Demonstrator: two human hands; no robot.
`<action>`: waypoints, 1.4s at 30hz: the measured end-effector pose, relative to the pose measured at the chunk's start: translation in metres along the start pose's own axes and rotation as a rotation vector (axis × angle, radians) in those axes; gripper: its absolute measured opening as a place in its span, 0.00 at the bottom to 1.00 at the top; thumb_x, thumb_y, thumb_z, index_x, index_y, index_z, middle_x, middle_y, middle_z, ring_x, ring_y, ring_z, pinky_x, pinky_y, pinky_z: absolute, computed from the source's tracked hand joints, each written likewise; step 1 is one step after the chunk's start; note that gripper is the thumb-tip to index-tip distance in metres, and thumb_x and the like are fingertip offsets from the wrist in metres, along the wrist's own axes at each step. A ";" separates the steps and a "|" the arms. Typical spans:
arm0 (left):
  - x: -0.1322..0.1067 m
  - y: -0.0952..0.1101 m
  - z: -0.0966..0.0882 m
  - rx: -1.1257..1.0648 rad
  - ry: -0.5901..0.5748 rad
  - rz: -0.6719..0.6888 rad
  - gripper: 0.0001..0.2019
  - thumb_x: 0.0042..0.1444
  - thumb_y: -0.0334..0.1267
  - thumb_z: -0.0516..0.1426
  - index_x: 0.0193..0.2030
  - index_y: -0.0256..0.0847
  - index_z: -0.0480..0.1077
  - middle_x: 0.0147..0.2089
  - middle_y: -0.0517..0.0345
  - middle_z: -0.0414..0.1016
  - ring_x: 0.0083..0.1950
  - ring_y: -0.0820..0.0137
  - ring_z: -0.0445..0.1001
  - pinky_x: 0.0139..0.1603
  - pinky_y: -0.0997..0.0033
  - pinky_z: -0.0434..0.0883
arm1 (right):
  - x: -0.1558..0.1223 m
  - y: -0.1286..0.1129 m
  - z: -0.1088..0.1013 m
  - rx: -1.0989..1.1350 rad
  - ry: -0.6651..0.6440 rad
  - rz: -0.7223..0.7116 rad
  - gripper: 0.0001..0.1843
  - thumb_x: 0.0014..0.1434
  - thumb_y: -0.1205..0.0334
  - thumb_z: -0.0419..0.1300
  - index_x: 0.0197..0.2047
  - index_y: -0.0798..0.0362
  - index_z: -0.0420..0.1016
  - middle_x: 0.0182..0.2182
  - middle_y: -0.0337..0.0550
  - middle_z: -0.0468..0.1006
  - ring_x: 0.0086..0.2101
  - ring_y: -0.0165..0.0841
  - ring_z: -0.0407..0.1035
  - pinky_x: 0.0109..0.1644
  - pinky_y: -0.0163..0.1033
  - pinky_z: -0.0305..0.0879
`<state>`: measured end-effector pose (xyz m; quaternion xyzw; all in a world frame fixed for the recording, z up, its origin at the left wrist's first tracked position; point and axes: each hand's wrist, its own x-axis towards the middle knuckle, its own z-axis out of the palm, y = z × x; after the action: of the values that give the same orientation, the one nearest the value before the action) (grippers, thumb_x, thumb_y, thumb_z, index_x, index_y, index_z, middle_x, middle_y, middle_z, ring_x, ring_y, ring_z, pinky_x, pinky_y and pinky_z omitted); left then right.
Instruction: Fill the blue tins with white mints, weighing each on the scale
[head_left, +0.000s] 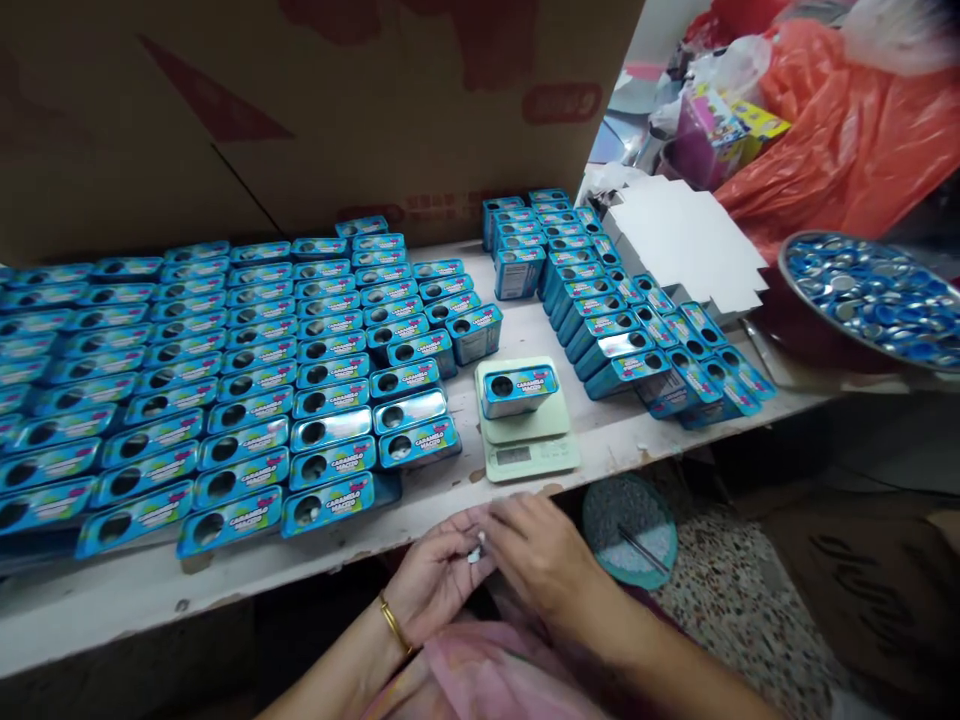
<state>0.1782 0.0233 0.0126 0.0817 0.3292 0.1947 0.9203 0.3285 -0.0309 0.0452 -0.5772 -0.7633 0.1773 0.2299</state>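
Observation:
My left hand [442,570] is palm up below the table edge, fingers curled around a few small white pieces [475,553]. My right hand [536,555] reaches over that palm, its fingertips close to the pieces; motion blurs the fingers, so their grip is unclear. Just beyond both hands, a pale green digital scale [529,452] carries one blue tin [520,388] marked "Caramelo Macizo", with a round hole in its top. Rows of similar tins [247,440] stand on the left, most with dark holes and some with pale contents showing.
More blue tins [600,330] are grouped on the right of the white table [420,500]. Behind stands a large cardboard box [300,120]. A bowl of round blue-and-silver lids [870,290] is at far right. Below the table, a green basin [630,530] holds small pale pieces and a stick-like tool.

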 end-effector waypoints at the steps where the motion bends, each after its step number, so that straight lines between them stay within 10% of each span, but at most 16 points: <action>1: -0.001 -0.002 0.000 0.008 -0.026 -0.023 0.18 0.46 0.19 0.49 0.44 0.33 0.68 0.46 0.48 0.70 0.45 0.69 0.68 0.50 0.67 0.63 | -0.008 -0.004 0.010 -0.008 -0.071 0.029 0.10 0.58 0.66 0.49 0.42 0.55 0.67 0.35 0.46 0.68 0.36 0.35 0.59 0.37 0.41 0.57; 18: -0.006 -0.015 -0.007 -0.003 -0.078 -0.146 0.26 0.42 0.17 0.48 0.50 0.35 0.61 0.45 0.50 0.69 0.47 0.71 0.68 0.51 0.68 0.60 | -0.033 0.001 0.028 0.057 -0.049 0.004 0.10 0.59 0.65 0.48 0.41 0.55 0.67 0.33 0.44 0.69 0.35 0.33 0.59 0.38 0.40 0.55; 27: -0.010 -0.010 -0.005 0.085 -0.066 -0.140 0.26 0.46 0.19 0.51 0.53 0.33 0.56 0.54 0.40 0.62 0.54 0.62 0.63 0.53 0.66 0.59 | 0.040 0.025 -0.053 0.009 0.462 -0.035 0.11 0.56 0.68 0.53 0.43 0.52 0.68 0.38 0.43 0.70 0.41 0.33 0.63 0.45 0.40 0.58; 32: -0.013 -0.007 -0.009 0.091 -0.037 -0.099 0.24 0.46 0.20 0.52 0.52 0.32 0.57 0.54 0.39 0.62 0.53 0.61 0.64 0.52 0.67 0.61 | 0.081 0.041 -0.062 -0.127 0.501 -0.054 0.10 0.56 0.65 0.53 0.41 0.52 0.70 0.38 0.43 0.72 0.41 0.35 0.63 0.45 0.42 0.58; 37: -0.013 -0.004 -0.016 0.093 0.001 -0.079 0.22 0.46 0.21 0.53 0.50 0.32 0.59 0.52 0.40 0.65 0.51 0.63 0.66 0.51 0.68 0.62 | 0.034 0.029 -0.037 -0.066 0.509 -0.009 0.14 0.55 0.71 0.53 0.45 0.53 0.68 0.39 0.45 0.72 0.41 0.35 0.63 0.44 0.43 0.57; 42: -0.007 -0.008 -0.022 0.119 0.051 -0.035 0.16 0.47 0.23 0.53 0.46 0.31 0.64 0.43 0.43 0.71 0.42 0.68 0.71 0.46 0.71 0.64 | -0.033 -0.009 0.021 0.122 0.188 -0.133 0.14 0.54 0.70 0.52 0.46 0.55 0.66 0.35 0.44 0.73 0.36 0.34 0.64 0.37 0.41 0.57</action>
<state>0.1620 0.0137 -0.0024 0.1254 0.3651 0.1608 0.9083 0.3172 -0.0656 0.0281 -0.5243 -0.7628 0.1529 0.3463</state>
